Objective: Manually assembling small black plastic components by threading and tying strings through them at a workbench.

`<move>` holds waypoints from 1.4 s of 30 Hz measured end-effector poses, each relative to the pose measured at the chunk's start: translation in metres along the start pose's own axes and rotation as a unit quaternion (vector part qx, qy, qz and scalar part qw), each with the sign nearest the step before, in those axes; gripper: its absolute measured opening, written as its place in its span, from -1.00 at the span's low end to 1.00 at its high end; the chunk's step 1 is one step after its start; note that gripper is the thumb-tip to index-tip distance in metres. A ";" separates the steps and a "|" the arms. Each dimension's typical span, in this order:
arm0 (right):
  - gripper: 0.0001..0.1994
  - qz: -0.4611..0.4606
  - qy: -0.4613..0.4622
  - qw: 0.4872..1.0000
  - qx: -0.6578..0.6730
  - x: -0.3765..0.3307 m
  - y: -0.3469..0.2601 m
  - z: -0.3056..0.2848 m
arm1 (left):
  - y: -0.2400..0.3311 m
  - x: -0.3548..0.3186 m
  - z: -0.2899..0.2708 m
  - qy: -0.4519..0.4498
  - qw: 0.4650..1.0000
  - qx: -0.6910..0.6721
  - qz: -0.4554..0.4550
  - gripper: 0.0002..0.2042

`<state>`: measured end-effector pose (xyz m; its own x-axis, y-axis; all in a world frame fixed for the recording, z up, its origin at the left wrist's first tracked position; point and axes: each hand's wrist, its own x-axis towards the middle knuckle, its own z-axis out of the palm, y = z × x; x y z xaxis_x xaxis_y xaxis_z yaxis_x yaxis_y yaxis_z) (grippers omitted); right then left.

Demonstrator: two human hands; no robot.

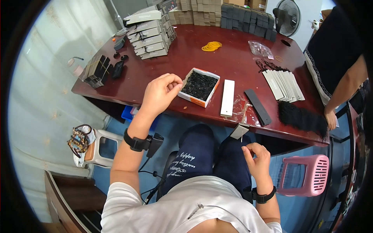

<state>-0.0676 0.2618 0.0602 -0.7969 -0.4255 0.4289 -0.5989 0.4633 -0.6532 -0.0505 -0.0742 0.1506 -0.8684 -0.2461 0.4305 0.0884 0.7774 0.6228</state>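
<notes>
Your left hand (161, 93) pinches its fingertips together at the rim of the open box of black pieces (199, 86) near the dark red table's (233, 62) front edge. Your right hand (257, 157), over your lap, grips a grey tag (239, 131) by its string.

Two bare hands, one raised forward and one low over the lap

The left hand (161, 93) is stretched forward on a bent arm, its fingers (175, 80) curled with the tips pinched together. The right hand (257, 155) stays lower and closer to the body, palm turned inward, thumb and first finger pressed together. Each wrist wears a black band.
</notes>
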 end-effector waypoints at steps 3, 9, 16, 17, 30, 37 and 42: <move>-0.85 0.000 0.006 1.000 0.013 0.003 0.000 0.001 | 0.009 0.001 0.007 -0.059 0.998 0.025 0.020 -0.93; -0.86 -0.018 0.004 1.000 -0.009 0.006 -0.002 -0.024 | 0.026 -0.004 0.021 -0.074 0.996 -0.050 0.015 -0.94; -0.91 -0.075 0.055 0.992 -0.081 0.091 -0.016 -0.103 | 0.039 -0.006 0.019 -0.068 0.994 -0.062 0.054 -0.93; -0.91 -0.066 0.070 0.991 -0.091 0.104 -0.011 -0.112 | 0.040 -0.008 0.018 -0.065 0.995 -0.066 0.046 -0.94; -0.87 0.030 0.042 0.986 -0.156 0.108 0.063 -0.105 | 0.114 0.016 0.029 -0.203 0.964 -0.082 0.148 -0.94; -0.78 0.082 0.126 0.973 -0.177 0.127 0.088 -0.095 | 0.164 0.056 0.084 -0.292 0.933 -0.075 0.197 -0.89; -0.82 0.119 0.093 0.987 -0.046 0.126 0.110 -0.089 | 0.174 0.077 0.120 -0.321 0.930 -0.091 0.156 -0.87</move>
<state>-0.2405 0.3282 0.0979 -0.9120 -0.1492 0.3822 -0.3899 0.6049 -0.6943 -0.1606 0.1118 0.2137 -0.8934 0.4172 0.1669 0.4161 0.6279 0.6578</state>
